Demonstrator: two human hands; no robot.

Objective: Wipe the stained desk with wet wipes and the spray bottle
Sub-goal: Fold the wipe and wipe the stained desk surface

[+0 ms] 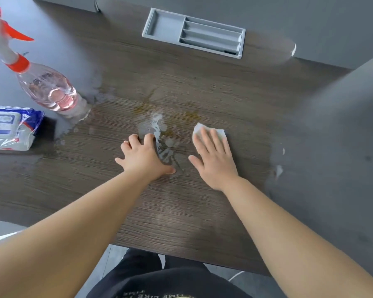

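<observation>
Both hands lie flat, fingers spread: right hand presses a white wipe onto the wet, stained desk; left hand rests beside it (holding nothing). Spray bottle and wipes pack sit far left.

a dark wood-grain desk is wetted by a small puddle and marked by brownish stains near its middle. a spray bottle and a wet wipes pack are set at its left, a white wipe is laid flat right of the puddle, and a grey tray is set at the far edge.
</observation>
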